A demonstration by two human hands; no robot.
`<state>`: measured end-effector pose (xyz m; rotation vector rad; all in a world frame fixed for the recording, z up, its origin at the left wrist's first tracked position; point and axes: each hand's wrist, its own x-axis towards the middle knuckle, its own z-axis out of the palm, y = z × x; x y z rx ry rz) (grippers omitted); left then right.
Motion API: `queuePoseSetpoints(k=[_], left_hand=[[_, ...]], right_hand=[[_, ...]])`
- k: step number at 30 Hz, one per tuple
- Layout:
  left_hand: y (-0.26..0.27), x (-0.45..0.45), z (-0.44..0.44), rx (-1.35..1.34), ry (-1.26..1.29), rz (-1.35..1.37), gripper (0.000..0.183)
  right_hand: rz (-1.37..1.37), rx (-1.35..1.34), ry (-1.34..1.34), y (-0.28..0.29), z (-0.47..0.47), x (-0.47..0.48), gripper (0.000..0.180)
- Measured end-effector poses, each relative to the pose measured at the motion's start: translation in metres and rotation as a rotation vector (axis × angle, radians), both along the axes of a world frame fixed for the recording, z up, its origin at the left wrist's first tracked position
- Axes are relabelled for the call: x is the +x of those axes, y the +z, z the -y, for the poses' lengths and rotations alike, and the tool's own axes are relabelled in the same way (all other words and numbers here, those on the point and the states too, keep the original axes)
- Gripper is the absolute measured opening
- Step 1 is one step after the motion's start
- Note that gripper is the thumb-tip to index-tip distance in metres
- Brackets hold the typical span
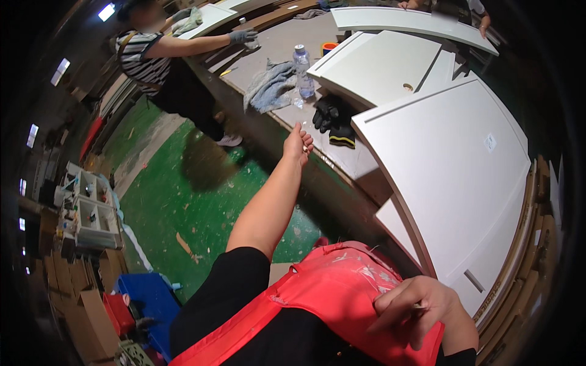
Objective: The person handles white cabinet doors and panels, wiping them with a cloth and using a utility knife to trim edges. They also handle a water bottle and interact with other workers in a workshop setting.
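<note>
My left hand (298, 145) reaches out past the edge of the grey worktable (361, 162), fingers curled and thumb extended. A tiny pale spot shows at its fingers; whether it is a ring or a held bit is unclear. Beyond it lie black work gloves (327, 114) with a yellow-striped cuff. My right hand (419, 309) is blurred in front of my red apron (339, 274), fingers bent, a small shiny spot among them. The nearest thing to it is a large white panel (444, 174) bearing a small label and a short slot.
A transparent bottle (303, 73) and a grey-blue rag (272, 87) stand on the table near another white panel (384, 64). A gloved co-worker (151, 59) works at left; another person's hand (484, 28) touches a far panel (412, 25). Cardboard (91, 320) and a blue bin (151, 306) sit lower left.
</note>
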<state>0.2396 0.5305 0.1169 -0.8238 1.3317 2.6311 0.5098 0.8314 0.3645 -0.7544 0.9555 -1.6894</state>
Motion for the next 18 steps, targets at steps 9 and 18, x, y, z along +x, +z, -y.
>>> queuePoseSetpoints(k=[9, 18], left_hand=[[-0.023, -0.109, -0.01, -1.335, -0.213, -0.284, 0.063], [-0.071, -0.163, 0.078, -1.772, 0.348, -0.177, 0.048]], right_hand=[[-0.239, 0.187, -0.168, 0.002, 0.045, -0.036, 0.034], [-0.26, 0.203, -0.184, -0.005, 0.066, -0.061, 0.031]])
